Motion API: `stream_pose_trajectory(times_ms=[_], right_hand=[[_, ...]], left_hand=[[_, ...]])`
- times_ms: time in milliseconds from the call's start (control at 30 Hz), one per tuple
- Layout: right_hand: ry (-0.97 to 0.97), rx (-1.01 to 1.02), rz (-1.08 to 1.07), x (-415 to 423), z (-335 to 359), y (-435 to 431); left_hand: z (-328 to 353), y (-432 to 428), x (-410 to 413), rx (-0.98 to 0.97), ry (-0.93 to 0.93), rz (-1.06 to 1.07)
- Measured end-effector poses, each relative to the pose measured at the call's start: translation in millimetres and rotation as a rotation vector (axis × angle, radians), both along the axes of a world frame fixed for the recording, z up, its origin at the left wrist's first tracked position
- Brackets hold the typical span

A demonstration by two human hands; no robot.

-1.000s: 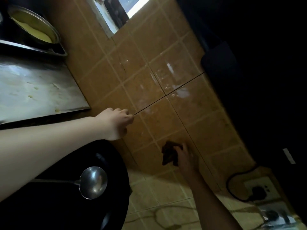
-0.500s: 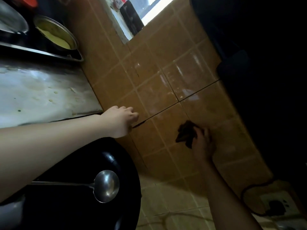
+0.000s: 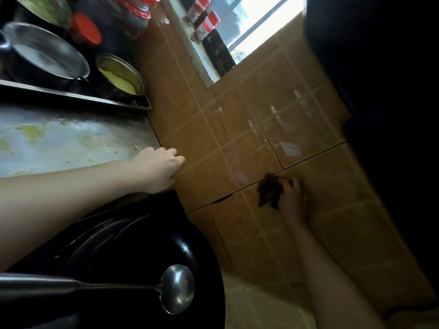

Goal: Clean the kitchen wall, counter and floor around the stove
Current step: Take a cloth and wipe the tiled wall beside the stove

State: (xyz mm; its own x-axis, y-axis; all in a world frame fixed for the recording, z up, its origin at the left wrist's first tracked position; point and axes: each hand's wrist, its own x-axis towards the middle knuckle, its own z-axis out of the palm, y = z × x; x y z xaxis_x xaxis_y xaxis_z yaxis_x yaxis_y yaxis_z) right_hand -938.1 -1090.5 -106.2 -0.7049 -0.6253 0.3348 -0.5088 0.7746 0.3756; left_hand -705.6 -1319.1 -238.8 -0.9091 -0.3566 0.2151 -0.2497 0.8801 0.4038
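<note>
Right hand (image 3: 291,200): dark rag (image 3: 270,192) bunched under curled fingers, pressed on tiled wall (image 3: 297,110), frame centre-right.
Left hand (image 3: 161,168): loosely curled, empty, braced at table (image 3: 71,138) edge.
Unwiped tiles: up-frame from rag.

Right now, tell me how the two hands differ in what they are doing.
The right hand presses a dark rag against the tiled wall; the left hand holds nothing. The left hand rests curled at the stained metal counter's corner, well lit; the right hand is out on the tiles, in shadow. Both hands touch the wall.
</note>
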Motion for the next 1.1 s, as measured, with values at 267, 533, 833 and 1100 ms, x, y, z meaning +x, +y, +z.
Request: stream_pose_trajectory(times_ms=[267,533,833,1100], right_hand=[[0.078,-0.202,0.085,-3,-7,-57],[-0.07,0.256,0.0,-10,-89,-65],[0.127,-0.263,0.133,-14,2,-150],[0.083,-0.052,0.166,-11,-44,-185]], left_hand=[[-8,-23,-2,0.039,-0.001,0.021],[-38,-54,3,0.029,-0.021,0.037],[-52,-89,9,0.097,-0.042,0.081],[-61,-106,9,0.127,-0.015,0.079]])
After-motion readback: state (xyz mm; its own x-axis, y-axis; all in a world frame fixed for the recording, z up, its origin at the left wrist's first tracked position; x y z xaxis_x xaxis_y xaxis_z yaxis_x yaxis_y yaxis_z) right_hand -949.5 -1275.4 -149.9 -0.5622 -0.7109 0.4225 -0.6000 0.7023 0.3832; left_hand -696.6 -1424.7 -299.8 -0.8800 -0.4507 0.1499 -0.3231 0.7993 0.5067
